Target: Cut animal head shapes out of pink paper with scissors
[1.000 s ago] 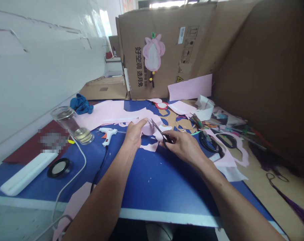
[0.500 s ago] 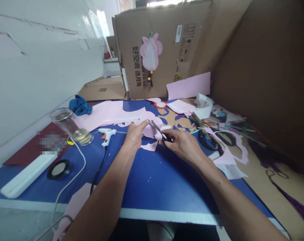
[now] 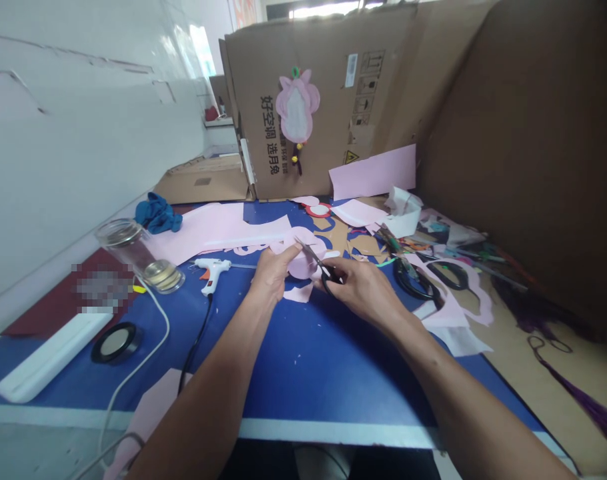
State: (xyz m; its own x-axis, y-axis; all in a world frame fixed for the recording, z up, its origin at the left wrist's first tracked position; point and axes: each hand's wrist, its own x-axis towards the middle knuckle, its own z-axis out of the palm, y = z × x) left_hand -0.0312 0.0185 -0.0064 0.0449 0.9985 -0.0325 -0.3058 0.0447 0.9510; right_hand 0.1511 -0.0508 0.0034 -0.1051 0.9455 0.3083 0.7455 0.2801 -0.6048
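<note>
My left hand (image 3: 273, 270) pinches a pink cut-out piece (image 3: 303, 267), paper or felt, by its left side, thumb on top. In my right hand (image 3: 358, 280) is a pair of black-handled scissors (image 3: 319, 261), fingers closed round the handles. Its blades lie across the pink piece, with the tips close to my left thumb. Just below the piece, a pink scrap (image 3: 298, 293) rests on the blue table (image 3: 303, 373). To the left of my left hand stands a white hot glue gun (image 3: 212, 272).
A glass jar (image 3: 156, 263), a roll of black tape (image 3: 116, 342) and cables lie at left. Pink sheets (image 3: 208, 227) and scraps spread behind. At right are another pair of scissors (image 3: 416, 280) and a purple tassel (image 3: 583, 400). A cardboard box (image 3: 328, 120) with a pink ornament (image 3: 297, 110) stands behind.
The pink piece has turned slightly between my hands, and its outline near the scissors differs. Both hands keep their grips. The whole view has shifted a little.
</note>
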